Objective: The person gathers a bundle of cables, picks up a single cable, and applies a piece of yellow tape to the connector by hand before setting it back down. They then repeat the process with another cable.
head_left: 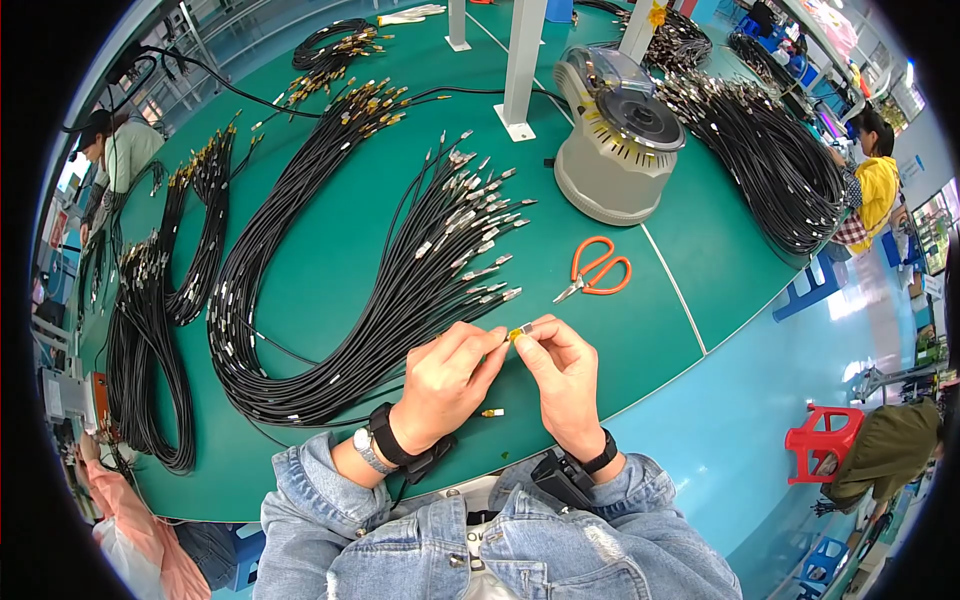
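Before me, both hands meet over the green table and pinch a small cable connector [518, 333] with yellow and silver on it. My left hand [440, 380] is closed at its left side, thumb and forefinger together. From the right, the thumb and fingers of my right hand [568, 378] close on the same small piece; fingertips partly hide it. Between my wrists another cable end [493, 413], white and gold-tipped, lies on the table. A large bundle of black cables [340, 375] with silver ends curves around to the left of my left hand.
Orange-handled scissors [597, 272] lie beyond my right hand. Behind them stands a grey round tape dispenser [620, 150]. More black cable bundles [150, 350] lie left, another [765, 160] far right. A white table leg post [523, 70] rises at the back. Other people sit around.
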{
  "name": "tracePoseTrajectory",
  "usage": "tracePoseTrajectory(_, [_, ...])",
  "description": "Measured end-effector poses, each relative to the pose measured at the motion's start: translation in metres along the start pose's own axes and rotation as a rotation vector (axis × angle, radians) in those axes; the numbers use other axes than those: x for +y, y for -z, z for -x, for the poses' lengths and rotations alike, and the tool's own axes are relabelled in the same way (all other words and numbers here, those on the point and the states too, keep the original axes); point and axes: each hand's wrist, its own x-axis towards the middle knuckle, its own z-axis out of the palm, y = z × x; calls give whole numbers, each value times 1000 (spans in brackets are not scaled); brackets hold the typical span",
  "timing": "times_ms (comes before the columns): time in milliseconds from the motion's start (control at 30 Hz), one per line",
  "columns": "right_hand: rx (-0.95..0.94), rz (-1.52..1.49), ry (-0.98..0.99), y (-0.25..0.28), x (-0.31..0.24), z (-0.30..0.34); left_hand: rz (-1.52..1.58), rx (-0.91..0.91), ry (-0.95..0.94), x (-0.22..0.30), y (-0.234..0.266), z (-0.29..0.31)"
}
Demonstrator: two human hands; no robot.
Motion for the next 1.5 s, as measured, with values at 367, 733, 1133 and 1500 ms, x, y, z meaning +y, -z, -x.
tracePoseTrajectory(367, [-72,88,-25,8,-10,-1,-103,-38,-179,0,5,-1])
tracePoseTrajectory(733, [-47,52,-90,1,-17,4,-64,14,-51,2,3,-1])
tracePoseTrajectory(1133, [-82,54,-99,5,-13,2,21,44,40,5,2,-3])
tracePoseTrajectory(1500, [-65,70,-28,5,-9,2,95,-9,170,9,5,-1])
